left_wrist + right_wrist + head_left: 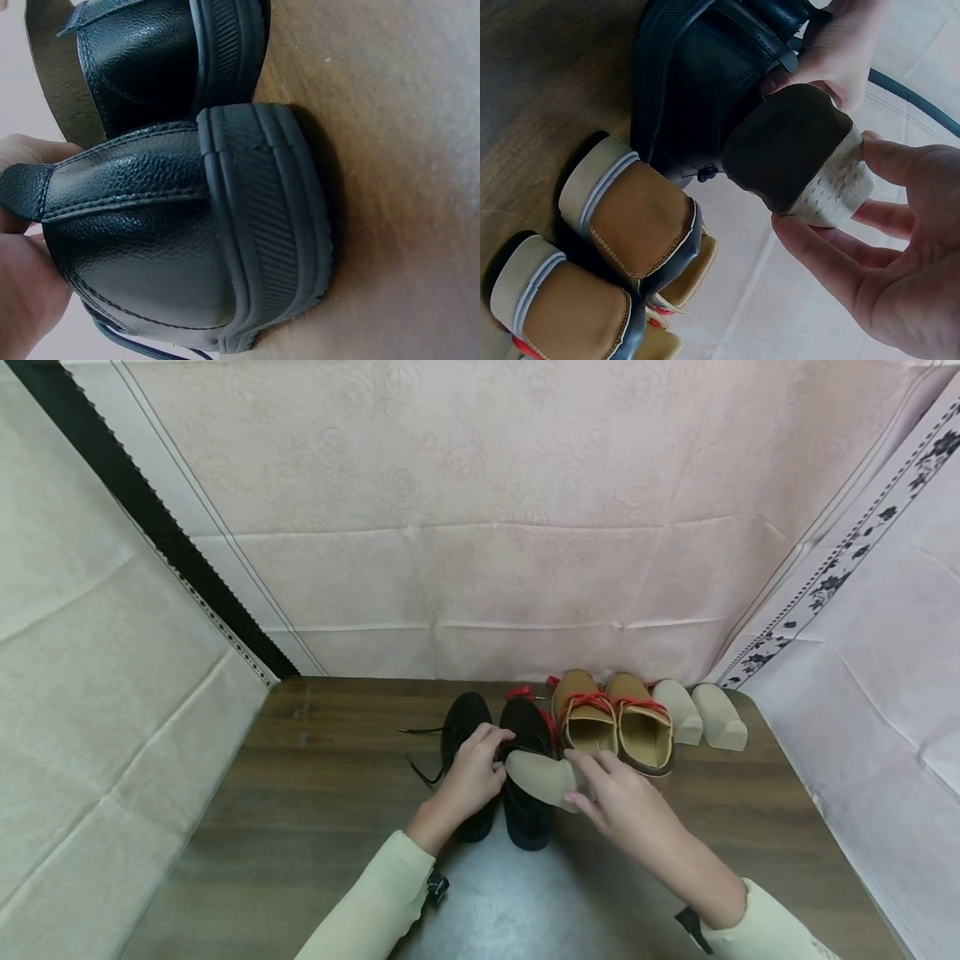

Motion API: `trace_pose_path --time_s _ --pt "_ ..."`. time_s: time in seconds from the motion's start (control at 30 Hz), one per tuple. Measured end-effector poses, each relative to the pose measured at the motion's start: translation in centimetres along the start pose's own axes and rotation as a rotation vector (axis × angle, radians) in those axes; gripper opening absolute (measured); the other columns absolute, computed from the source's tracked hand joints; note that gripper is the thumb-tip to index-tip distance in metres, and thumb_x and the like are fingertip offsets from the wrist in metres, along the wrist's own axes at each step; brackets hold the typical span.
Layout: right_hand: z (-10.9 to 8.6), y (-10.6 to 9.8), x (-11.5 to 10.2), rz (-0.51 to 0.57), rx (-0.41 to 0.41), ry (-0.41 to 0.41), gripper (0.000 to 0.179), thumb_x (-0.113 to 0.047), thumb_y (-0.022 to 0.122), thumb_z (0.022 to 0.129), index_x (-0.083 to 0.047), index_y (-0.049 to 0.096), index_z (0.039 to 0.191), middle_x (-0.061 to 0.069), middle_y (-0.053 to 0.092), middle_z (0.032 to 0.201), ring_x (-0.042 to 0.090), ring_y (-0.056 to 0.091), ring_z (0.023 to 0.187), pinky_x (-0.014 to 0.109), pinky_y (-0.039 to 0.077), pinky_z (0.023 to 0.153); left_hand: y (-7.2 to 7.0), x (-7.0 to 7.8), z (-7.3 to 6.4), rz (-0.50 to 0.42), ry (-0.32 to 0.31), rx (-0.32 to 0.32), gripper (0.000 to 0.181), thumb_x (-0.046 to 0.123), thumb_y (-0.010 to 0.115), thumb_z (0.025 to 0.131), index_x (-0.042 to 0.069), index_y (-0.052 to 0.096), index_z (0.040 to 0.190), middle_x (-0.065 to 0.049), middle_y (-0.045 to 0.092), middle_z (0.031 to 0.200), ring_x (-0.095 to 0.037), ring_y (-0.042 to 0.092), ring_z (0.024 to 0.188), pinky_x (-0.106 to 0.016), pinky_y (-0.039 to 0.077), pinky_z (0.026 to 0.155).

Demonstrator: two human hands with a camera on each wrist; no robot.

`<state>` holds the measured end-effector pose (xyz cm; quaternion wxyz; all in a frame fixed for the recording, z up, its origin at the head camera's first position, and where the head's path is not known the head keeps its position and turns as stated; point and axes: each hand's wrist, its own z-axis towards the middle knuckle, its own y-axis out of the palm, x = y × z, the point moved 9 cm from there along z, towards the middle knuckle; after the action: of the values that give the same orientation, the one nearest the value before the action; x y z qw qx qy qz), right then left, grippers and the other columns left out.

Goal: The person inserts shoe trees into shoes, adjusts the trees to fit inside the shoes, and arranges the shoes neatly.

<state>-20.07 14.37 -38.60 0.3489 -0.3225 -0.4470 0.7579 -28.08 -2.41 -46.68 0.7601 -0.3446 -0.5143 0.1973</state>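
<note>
A pair of black lace-up shoes stands on the wooden table: the left black shoe (468, 718) and the right black shoe (528, 818). My left hand (474, 770) reaches across the left shoe and pinches the right shoe near its tongue; the exact grip is partly hidden. In the left wrist view, the heel of a black shoe (150, 225) covers much of that hand. My right hand (626, 797) holds a cream foam shoe insert (542, 778) between thumb and fingers, its rounded end over the right shoe's opening. The insert's dark end face (780, 146) shows in the right wrist view.
Right of the black shoes stand two tan shoes (577, 689) with red laces. Beyond them lie two more cream shoe inserts (720, 717). Loose black laces (423, 770) spread to the left on the table (330, 810). A pale cloth (480, 577) rises behind the table.
</note>
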Motion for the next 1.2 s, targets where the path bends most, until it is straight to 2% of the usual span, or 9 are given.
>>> trace_pose_path --time_s 0.17,0.4,0.7,0.97,1.2 --pt "0.4 -0.1 -0.1 0.003 0.001 0.006 0.056 -0.026 0.085 0.086 -0.009 0.065 0.134 0.01 0.068 0.103 0.02 0.068 0.081 0.041 0.058 0.067 -0.1 0.1 -0.1 0.0 0.006 0.0 0.05 -0.011 0.068 0.087 0.007 0.063 0.133 -0.009 0.059 0.125 -0.008 0.053 0.072 -0.015 0.05 0.059" --pt "1.2 -0.1 -0.3 -0.019 -0.048 0.048 0.056 -0.029 0.083 0.088 -0.011 0.065 0.138 0.012 0.068 0.1 0.018 0.065 0.074 0.037 0.056 0.06 -0.1 0.2 -0.1 -0.001 0.018 0.004 0.051 -0.013 0.068 0.086 0.007 0.063 0.134 -0.009 0.06 0.125 -0.009 0.053 0.073 -0.016 0.05 0.059" --pt "1.8 0.2 -0.5 -0.03 -0.076 0.06 0.057 -0.028 0.083 0.088 -0.01 0.064 0.139 0.013 0.068 0.102 0.02 0.068 0.077 0.035 0.058 0.06 0.0 0.0 -0.1 -0.014 0.01 -0.012 0.051 -0.012 0.069 0.087 0.005 0.063 0.135 -0.009 0.059 0.126 -0.009 0.055 0.075 -0.015 0.051 0.06" --pt "2.2 1.0 -0.7 -0.059 -0.052 0.037 0.056 -0.025 0.086 0.086 -0.008 0.066 0.136 0.014 0.068 0.102 0.025 0.068 0.082 0.042 0.06 0.067 0.1 0.5 0.0 0.059 0.049 0.008 0.048 -0.009 0.07 0.087 0.007 0.064 0.133 -0.008 0.061 0.123 -0.009 0.055 0.076 -0.019 0.05 0.063" --pt "2.1 1.5 -0.6 -0.065 -0.06 0.032 0.056 -0.026 0.086 0.085 -0.008 0.066 0.135 0.014 0.068 0.101 0.024 0.068 0.081 0.042 0.06 0.065 -0.2 0.7 -0.1 0.071 0.06 0.039 0.044 -0.007 0.072 0.088 0.007 0.067 0.129 -0.008 0.063 0.121 -0.009 0.054 0.075 -0.02 0.049 0.062"
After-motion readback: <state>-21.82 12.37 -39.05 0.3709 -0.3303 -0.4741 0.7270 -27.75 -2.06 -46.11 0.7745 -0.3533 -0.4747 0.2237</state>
